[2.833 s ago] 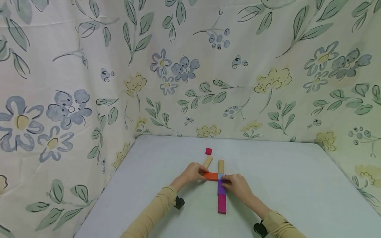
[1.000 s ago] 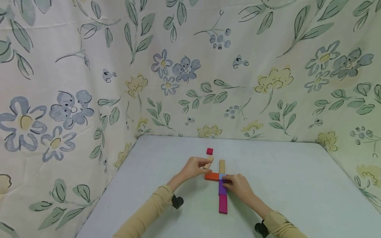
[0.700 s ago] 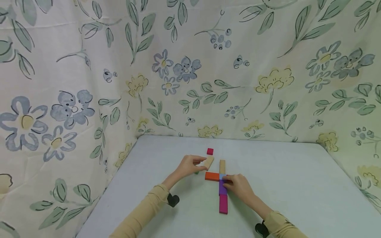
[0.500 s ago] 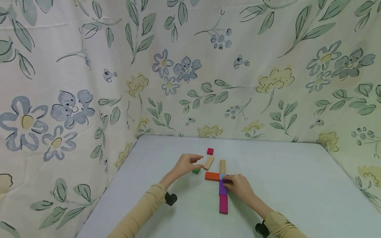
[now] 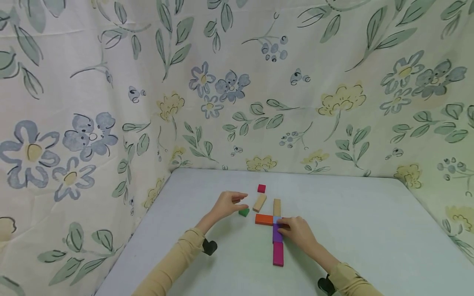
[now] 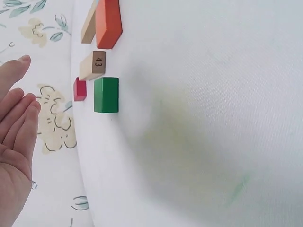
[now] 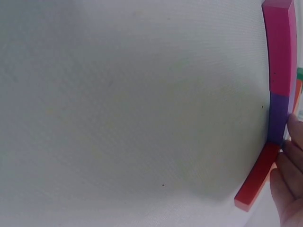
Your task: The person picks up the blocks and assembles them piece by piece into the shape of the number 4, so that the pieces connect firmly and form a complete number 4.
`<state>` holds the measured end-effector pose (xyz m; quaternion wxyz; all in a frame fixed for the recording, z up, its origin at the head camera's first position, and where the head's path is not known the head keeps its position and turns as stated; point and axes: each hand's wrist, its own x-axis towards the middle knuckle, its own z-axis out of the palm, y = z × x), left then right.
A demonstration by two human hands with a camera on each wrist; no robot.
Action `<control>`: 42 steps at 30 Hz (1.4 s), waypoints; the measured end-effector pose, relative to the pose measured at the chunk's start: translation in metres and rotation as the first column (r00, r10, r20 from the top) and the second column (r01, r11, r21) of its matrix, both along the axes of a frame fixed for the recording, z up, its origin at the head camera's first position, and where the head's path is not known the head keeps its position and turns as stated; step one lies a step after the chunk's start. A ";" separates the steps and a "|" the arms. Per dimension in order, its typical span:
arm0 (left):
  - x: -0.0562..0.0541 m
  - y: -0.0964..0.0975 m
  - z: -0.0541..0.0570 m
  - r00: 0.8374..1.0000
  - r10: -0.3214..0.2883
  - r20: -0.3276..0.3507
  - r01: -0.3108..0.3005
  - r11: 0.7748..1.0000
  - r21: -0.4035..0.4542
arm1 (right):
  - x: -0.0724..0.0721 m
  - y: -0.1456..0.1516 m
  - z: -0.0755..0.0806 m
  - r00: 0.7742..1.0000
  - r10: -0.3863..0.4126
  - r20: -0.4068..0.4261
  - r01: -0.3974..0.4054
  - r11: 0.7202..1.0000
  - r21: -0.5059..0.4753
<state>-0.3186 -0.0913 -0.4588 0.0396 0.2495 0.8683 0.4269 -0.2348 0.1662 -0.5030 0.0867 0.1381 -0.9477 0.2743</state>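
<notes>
In the head view my left hand (image 5: 226,204) hovers over the left part of the layout, thumb and fingers apart. Just beneath its fingertips lies a green block (image 5: 244,212), fully visible in the left wrist view. My right hand (image 5: 299,233) touches the layout where a light-blue block (image 5: 276,219) meets a purple block (image 5: 277,234). In the right wrist view its fingers look fairly straight beside a red block (image 7: 258,179). An orange block (image 5: 264,219) points left from the light-blue one. Above stands a wooden block (image 5: 277,207); a magenta block (image 5: 278,254) continues below the purple.
A loose wooden block (image 5: 259,203) lies slanted, its end marked 43 in the left wrist view. Farther back sits a small crimson block (image 5: 261,188). The white table (image 5: 352,230) meets a floral cloth (image 5: 237,102) behind and on the sides.
My left hand has left the orange block, passed over the slanted wooden block and moved left and away, uncovering the green block. My right hand has stayed in place.
</notes>
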 end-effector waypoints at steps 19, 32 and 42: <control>-0.011 -0.016 -0.029 0.998 -0.011 0.067 0.015 0.998 -0.054 | 0.000 0.000 0.000 1.000 -0.004 0.020 0.004 1.000 -0.006; -0.017 -0.014 -0.041 0.997 -0.034 0.072 0.040 0.996 -0.085 | 0.000 0.002 -0.001 1.000 0.015 -0.021 -0.014 1.000 0.027; -0.019 -0.011 -0.044 0.998 -0.043 0.054 0.048 0.994 -0.102 | 0.001 0.004 0.001 0.998 0.034 -0.057 -0.032 0.999 0.031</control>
